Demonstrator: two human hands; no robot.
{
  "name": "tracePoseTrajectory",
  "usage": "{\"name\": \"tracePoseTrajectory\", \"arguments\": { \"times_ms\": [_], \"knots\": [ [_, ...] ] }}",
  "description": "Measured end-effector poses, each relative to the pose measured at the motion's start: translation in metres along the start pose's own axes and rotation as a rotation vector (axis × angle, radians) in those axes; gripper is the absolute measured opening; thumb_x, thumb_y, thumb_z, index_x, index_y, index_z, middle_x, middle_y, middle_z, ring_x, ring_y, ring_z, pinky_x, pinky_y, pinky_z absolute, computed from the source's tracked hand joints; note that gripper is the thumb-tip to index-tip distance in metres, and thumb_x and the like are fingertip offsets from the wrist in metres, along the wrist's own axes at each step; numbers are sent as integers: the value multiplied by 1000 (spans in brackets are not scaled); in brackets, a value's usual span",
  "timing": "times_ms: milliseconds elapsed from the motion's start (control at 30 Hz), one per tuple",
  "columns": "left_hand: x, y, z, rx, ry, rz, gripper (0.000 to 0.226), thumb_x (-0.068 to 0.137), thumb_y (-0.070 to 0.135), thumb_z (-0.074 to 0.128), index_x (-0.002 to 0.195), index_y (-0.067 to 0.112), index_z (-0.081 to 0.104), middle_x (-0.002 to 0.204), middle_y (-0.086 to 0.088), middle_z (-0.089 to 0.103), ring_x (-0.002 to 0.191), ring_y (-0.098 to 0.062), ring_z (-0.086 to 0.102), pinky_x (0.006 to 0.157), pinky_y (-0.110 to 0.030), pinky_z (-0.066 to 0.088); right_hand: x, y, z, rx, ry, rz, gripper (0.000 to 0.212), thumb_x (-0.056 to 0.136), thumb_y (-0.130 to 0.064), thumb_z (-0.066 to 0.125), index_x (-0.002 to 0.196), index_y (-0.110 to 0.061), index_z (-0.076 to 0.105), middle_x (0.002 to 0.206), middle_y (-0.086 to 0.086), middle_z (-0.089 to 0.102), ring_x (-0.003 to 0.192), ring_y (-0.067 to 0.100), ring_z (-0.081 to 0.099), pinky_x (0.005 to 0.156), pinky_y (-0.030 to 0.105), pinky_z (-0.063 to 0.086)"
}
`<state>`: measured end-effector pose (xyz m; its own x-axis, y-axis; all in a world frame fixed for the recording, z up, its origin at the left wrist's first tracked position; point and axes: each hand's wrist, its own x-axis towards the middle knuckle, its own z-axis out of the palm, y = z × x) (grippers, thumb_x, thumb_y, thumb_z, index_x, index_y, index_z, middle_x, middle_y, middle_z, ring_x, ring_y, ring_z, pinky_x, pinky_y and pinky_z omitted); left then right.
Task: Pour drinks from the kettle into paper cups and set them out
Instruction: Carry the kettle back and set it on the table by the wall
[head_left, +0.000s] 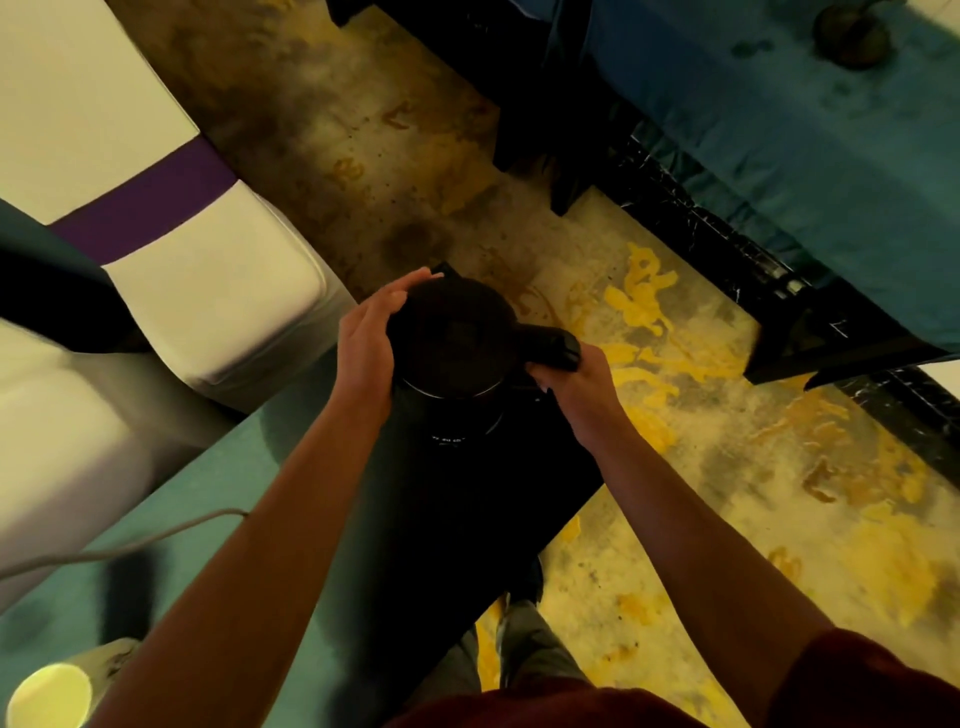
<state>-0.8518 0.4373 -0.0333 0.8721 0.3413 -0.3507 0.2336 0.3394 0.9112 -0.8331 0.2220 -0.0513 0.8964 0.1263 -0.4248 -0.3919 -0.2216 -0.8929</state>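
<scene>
At the table (244, 467) edge — right hand (579, 389) grips kettle (452, 338) handle (548, 343), left hand (366, 348) flat against it.

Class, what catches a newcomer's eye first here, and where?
The black kettle is at centre, the right hand gripping its handle, the left hand resting against its lid. A white chair cover with a purple band stands left; a paper cup shows bottom left.

Kettle (452, 338) between hands (on table (249, 467) edge); cup (49, 696) near-left.
</scene>
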Motion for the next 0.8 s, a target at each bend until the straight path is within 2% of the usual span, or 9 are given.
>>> {"name": "tracePoseTrajectory", "arguments": {
  "times_ms": [67, 133, 233, 300, 367, 467, 600, 700, 800],
  "knots": [
    [-6, 8, 6, 6, 9, 43, 39, 94, 14, 41, 115, 5, 72, 116, -12, 73, 113, -25, 67, 93, -31, 53, -9, -6, -3, 14, 1, -14, 37, 86, 16, 59, 78, -19, 65, 48, -19, 61, 48, -7, 57, 54, 12, 44],
    [-14, 17, 11, 7, 37, 96, 37, 94, 9, 40, 113, 0, 70, 110, -10, 75, 106, -21, 70, 85, -26, 54, -17, -13, -8, 25, 8, -47, 38, 86, 16, 60, 77, -21, 65, 48, -20, 61, 49, -8, 57, 55, 10, 44],
    [-26, 31, 21, -12, 47, 153, 35, 95, 5, 39, 113, -2, 68, 107, -12, 76, 104, -23, 70, 86, -29, 54, -29, -28, -18, 33, 34, -88, 27, 82, 9, 68, 80, -18, 70, 51, -18, 62, 52, -6, 57, 56, 14, 46],
    [-38, 44, 31, 0, 47, 181, 36, 97, 8, 38, 112, -1, 70, 107, -12, 76, 105, -24, 70, 87, -30, 55, -39, -40, -27, 43, 55, -139, 16, 75, -2, 69, 73, -18, 68, 48, -16, 58, 47, -4, 53, 53, 17, 43],
    [-53, 58, 43, 13, 39, 209, 37, 97, 9, 38, 110, 2, 72, 104, -9, 77, 103, -21, 71, 86, -28, 55, -52, -50, -38, 72, 73, -176, 22, 73, -1, 66, 62, -19, 61, 43, -15, 53, 42, -3, 48, 48, 16, 39],
    [-72, 80, 62, -39, -21, 232, 39, 96, 3, 35, 109, 1, 72, 98, -4, 78, 100, -17, 72, 84, -24, 54, -70, -60, -54, 132, 116, -225, 23, 72, 2, 64, 60, -17, 59, 43, -12, 52, 42, 1, 48, 47, 20, 40],
    [-96, 99, 90, -76, -118, 258, 42, 96, 1, 32, 117, -2, 68, 108, -14, 76, 110, -26, 69, 91, -28, 54, -97, -69, -77, 217, 182, -250, 18, 68, -2, 65, 59, -16, 59, 44, -9, 51, 42, 5, 48, 50, 24, 41],
    [-114, 108, 115, -107, -155, 185, 42, 96, 5, 33, 119, 3, 68, 112, -13, 75, 110, -27, 69, 92, -33, 54, -118, -76, -102, 245, 220, -286, 38, 79, 12, 64, 57, -18, 57, 44, -11, 48, 41, 5, 45, 53, 27, 37],
    [-137, 115, 141, -126, -178, 132, 41, 96, 8, 35, 121, 4, 68, 116, -13, 73, 111, -29, 69, 97, -41, 53, -134, -78, -128, 223, 282, -324, 34, 81, 14, 63, 61, -13, 58, 48, -8, 49, 45, 9, 46, 56, 31, 39]
  ]
}}
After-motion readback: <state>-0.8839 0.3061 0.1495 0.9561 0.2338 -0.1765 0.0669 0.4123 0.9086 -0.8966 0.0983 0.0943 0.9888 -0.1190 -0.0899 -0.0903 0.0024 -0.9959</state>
